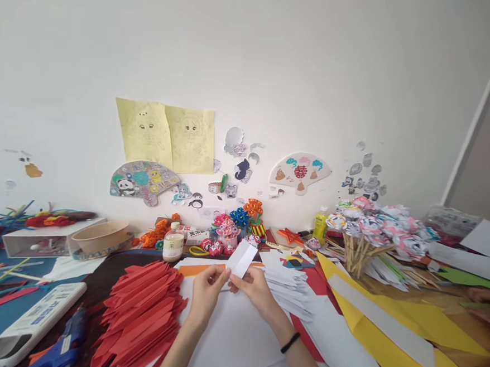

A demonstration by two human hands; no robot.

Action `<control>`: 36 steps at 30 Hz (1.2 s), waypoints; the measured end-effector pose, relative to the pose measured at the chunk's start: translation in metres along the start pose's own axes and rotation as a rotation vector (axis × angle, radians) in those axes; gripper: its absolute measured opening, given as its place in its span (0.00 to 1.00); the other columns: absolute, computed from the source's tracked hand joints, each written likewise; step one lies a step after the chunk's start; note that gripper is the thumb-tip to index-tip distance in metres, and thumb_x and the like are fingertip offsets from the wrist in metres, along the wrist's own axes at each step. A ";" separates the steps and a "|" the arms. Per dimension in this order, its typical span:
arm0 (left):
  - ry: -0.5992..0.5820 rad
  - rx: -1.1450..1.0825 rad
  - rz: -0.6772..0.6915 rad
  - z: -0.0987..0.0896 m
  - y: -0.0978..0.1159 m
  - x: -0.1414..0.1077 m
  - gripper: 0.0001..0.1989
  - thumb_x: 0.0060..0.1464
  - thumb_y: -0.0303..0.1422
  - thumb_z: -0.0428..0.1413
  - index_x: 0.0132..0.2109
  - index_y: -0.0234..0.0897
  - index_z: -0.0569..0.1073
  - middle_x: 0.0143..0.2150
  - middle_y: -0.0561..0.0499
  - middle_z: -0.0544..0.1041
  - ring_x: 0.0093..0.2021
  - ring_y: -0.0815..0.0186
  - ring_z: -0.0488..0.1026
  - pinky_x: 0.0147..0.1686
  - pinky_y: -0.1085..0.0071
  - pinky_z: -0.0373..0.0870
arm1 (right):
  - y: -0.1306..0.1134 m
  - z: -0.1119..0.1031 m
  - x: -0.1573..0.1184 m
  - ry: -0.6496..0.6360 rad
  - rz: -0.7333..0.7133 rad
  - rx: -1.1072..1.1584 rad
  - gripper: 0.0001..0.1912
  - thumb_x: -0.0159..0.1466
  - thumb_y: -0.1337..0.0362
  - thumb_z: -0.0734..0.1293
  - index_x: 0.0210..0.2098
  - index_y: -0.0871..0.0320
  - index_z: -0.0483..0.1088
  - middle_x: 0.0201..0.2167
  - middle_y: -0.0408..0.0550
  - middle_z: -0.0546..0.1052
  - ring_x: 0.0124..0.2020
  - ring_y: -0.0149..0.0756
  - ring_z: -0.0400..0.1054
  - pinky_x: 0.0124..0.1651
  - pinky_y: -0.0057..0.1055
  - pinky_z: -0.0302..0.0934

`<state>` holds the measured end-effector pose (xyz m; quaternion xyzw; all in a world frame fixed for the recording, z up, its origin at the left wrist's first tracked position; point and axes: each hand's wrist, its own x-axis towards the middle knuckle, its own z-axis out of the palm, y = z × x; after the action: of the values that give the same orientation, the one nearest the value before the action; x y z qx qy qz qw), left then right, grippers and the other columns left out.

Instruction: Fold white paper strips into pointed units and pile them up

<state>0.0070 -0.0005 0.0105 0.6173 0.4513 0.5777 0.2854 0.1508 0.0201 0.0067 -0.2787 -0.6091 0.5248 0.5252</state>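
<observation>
A small folded piece of white paper (242, 258) is held up between both hands, above a large white sheet (234, 339) on the table. My left hand (210, 287) pinches its lower left side between thumb and fingers. On the lower right, my right hand (254, 287) grips it the same way, its fingertips close to those of the left. Left of the hands lies a thick heap of folded red paper strips (141, 310). Folded white paper strips (286, 287) are piled to the right.
A blue glue gun (68, 339) and a white boxy device (34, 322) lie at left. Behind are a bottle (173, 242), a bowl (101, 235) and craft flowers (240, 217). Yellow paper (423, 330) and paper flowers on sticks (367, 231) stand right. Another person's hand (488, 307) shows at the edge.
</observation>
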 end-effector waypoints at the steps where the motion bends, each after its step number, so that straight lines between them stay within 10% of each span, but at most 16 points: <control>1: -0.005 0.002 0.004 0.000 0.000 0.000 0.17 0.53 0.43 0.54 0.28 0.33 0.74 0.25 0.51 0.75 0.29 0.66 0.69 0.29 0.74 0.61 | 0.000 0.000 0.000 0.001 0.000 -0.001 0.20 0.52 0.52 0.72 0.34 0.65 0.75 0.23 0.49 0.76 0.26 0.37 0.71 0.31 0.31 0.65; 36: -0.104 0.097 0.118 0.002 0.005 -0.002 0.12 0.58 0.40 0.49 0.31 0.36 0.68 0.25 0.54 0.71 0.27 0.68 0.67 0.28 0.75 0.61 | -0.001 -0.006 0.002 -0.039 0.006 0.005 0.14 0.54 0.57 0.71 0.29 0.65 0.74 0.20 0.46 0.72 0.20 0.30 0.63 0.25 0.27 0.58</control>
<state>0.0102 -0.0044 0.0133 0.6852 0.4263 0.5381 0.2435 0.1561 0.0237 0.0073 -0.2689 -0.6170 0.5332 0.5125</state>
